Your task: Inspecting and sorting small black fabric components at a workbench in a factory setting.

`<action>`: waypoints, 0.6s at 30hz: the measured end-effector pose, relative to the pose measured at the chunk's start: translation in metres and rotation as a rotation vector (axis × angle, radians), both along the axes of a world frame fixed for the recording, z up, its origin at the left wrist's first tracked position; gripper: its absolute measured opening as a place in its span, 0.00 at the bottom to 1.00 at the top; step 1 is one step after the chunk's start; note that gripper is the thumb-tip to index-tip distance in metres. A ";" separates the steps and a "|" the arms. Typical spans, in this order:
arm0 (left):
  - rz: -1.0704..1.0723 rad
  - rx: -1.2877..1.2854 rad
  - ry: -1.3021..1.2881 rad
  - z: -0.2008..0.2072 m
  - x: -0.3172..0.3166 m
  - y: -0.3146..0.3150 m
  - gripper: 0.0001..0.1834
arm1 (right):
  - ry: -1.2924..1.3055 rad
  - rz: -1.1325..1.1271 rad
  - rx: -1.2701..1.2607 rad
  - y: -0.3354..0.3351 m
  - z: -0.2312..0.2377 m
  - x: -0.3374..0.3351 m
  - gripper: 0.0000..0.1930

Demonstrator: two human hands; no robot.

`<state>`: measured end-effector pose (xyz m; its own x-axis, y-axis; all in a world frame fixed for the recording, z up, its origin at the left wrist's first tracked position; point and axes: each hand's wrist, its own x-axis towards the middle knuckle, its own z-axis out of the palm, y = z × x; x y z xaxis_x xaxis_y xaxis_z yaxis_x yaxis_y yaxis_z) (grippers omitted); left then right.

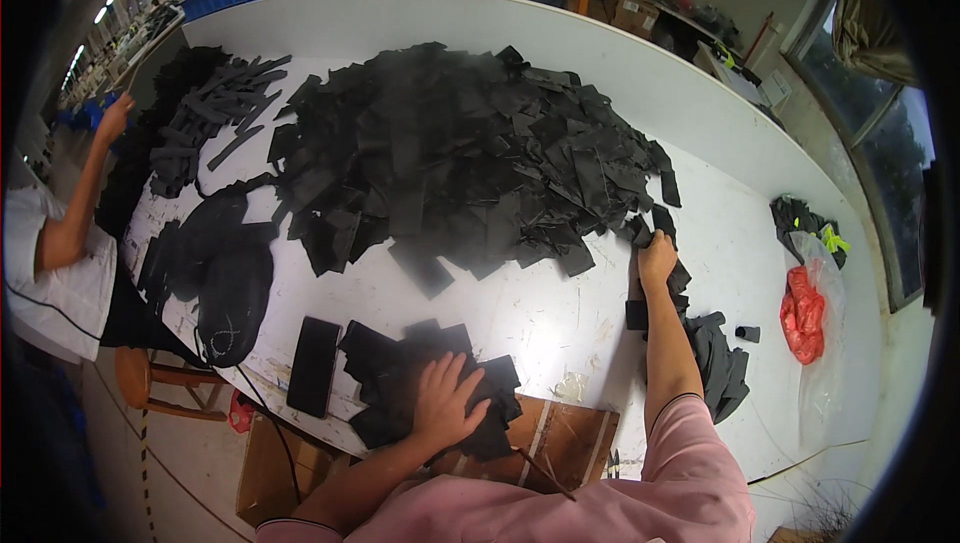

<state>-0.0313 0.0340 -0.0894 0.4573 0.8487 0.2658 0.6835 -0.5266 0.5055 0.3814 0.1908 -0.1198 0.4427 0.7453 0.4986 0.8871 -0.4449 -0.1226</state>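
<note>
My left hand lies spread on a small stack of black fabric pieces near the table's front edge. At the right end of a large heap of black fabric pieces, my right hand has its fingers closed on a black fabric piece; how many layers it grips is hidden. More black pieces lie beside and under that wrist. A dark folded fabric bundle rests to the right of my right forearm. Left of the small stack is a flat black rectangular object, possibly a phone.
A black bag-like item and dark strips lie at left, near a person's arm. A raised white rim borders the white table. A red plastic bag sits far right. A wooden stool and cardboard box stand below.
</note>
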 end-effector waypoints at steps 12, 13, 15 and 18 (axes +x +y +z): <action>-0.023 0.052 -0.019 -0.013 -0.004 -0.003 0.22 | 0.814 0.521 0.142 -0.060 0.114 -0.216 0.13; -0.037 0.061 -0.048 -0.013 -0.003 -0.001 0.22 | 0.670 0.672 0.209 -0.066 0.101 -0.236 0.15; -0.036 0.116 -0.068 -0.011 -0.003 0.000 0.21 | 0.599 0.861 -0.095 -0.083 0.078 -0.277 0.20; -0.064 -0.227 -0.034 -0.010 -0.002 -0.004 0.20 | 0.083 1.047 -0.237 -0.102 0.047 -0.306 0.28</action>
